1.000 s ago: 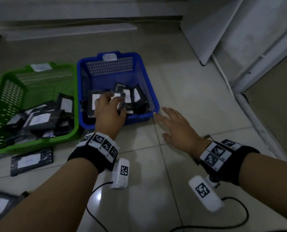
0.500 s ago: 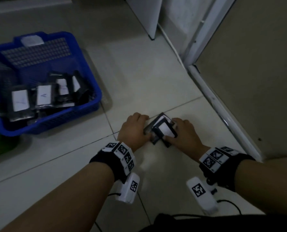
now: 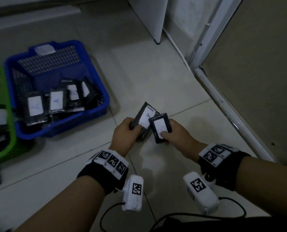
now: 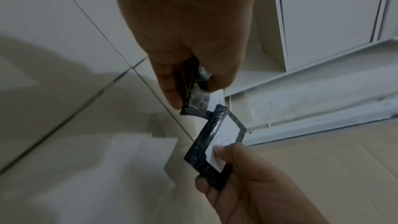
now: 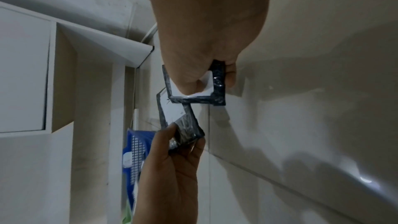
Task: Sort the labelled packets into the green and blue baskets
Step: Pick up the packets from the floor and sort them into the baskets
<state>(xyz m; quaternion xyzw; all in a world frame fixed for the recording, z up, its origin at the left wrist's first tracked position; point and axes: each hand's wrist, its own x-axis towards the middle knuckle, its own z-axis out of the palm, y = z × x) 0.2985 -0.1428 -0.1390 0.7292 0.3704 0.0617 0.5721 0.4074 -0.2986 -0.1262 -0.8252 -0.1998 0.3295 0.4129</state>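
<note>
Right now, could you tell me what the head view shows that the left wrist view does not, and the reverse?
Only the head view shows the blue basket with labelled packets inside, the green basket beside it, and the A-like mark on the left hand's packet. Only the left wrist view shows the left hand's fingers from beneath, pinching that packet's edge. Both show the left hand, the right hand and its B-marked packet.
</note>
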